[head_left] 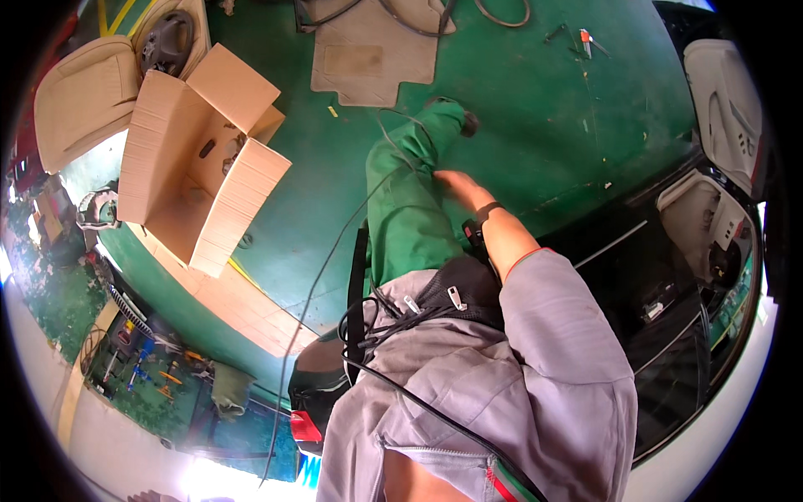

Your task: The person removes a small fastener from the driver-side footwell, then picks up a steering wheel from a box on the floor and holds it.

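My right hand (456, 186) reaches down beside the green trouser leg (407, 197), its fingertips at the edge of the cloth. The fingers are too small and partly hidden to show their pose, and nothing held can be made out. A dark band sits on that wrist. My left hand is out of view. Across my lap lies a black waist pouch (475, 289) with zip pulls and bundled black cord. A thin dark cable (322, 272) runs up past the leg and loops over the trouser near the shin.
An open cardboard box (180, 176) stands at left, near a beige seat (86, 100) and a steering wheel (166, 43). A beige floor mat (372, 54) lies ahead on the green floor. Tools (138, 368) lie lower left. Car door panels (723, 109) and dark glass are at right.
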The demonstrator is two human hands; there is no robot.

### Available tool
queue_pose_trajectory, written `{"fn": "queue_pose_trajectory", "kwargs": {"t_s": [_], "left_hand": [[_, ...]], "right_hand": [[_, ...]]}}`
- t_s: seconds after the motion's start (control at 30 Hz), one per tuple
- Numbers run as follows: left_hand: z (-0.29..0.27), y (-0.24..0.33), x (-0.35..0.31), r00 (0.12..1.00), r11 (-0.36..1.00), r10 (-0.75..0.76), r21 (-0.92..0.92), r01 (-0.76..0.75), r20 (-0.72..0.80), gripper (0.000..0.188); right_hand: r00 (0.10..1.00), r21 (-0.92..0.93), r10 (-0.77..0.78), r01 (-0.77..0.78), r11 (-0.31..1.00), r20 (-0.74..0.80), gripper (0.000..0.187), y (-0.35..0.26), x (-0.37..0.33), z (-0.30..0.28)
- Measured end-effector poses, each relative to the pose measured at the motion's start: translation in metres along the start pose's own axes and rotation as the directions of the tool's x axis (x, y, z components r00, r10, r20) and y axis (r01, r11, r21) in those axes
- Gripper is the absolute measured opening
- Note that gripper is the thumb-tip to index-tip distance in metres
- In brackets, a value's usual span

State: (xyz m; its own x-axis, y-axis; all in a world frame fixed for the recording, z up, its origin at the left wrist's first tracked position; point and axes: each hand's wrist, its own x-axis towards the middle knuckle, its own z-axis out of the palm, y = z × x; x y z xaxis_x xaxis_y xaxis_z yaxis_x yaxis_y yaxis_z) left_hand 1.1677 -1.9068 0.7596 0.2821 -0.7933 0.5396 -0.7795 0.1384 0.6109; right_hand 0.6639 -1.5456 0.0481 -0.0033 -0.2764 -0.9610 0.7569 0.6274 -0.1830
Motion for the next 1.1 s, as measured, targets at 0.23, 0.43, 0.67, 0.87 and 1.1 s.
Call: {"fn": "queue_pose_trajectory", "kwargs": {"t_s": [0.23,0.43,0.67,0.87,1.1], "left_hand": [[0.085,-0.028,-0.021,0.967,0.969,-0.245,0.044,0.242,0.076,0.028],[0.205,0.046,-0.080,0.878,0.876,-0.476,-0.067,0.478,0.047,0.018],[0.256,0.027,-0.070,0.796,0.842,-0.431,-0.129,0.524,0.425,0.024],[0.297,0.055,-0.170,0.732,0.819,-0.478,-0.054,0.571,0.486,0.023],[0.316,0.031,-0.229,0.513,0.580,-0.534,-0.150,0.801,0.672,0.024]], "right_hand": [[0.969,0.345,0.088,-0.166,0.924,0.230,0.047,0.011,-0.007,-0.050],[0.984,0.182,0.138,-0.157,0.971,0.113,0.056,-0.016,-0.044,-0.070],[0.980,-0.480,-0.189,0.135,0.867,-0.064,0.029,-0.039,-0.083,-0.081],[0.937,0.069,0.316,-0.308,0.949,-0.151,0.034,0.089,-0.222,-0.183],[0.866,0.349,0.254,-0.100,0.932,-0.431,0.035,0.126,-0.260,-0.200]]}}
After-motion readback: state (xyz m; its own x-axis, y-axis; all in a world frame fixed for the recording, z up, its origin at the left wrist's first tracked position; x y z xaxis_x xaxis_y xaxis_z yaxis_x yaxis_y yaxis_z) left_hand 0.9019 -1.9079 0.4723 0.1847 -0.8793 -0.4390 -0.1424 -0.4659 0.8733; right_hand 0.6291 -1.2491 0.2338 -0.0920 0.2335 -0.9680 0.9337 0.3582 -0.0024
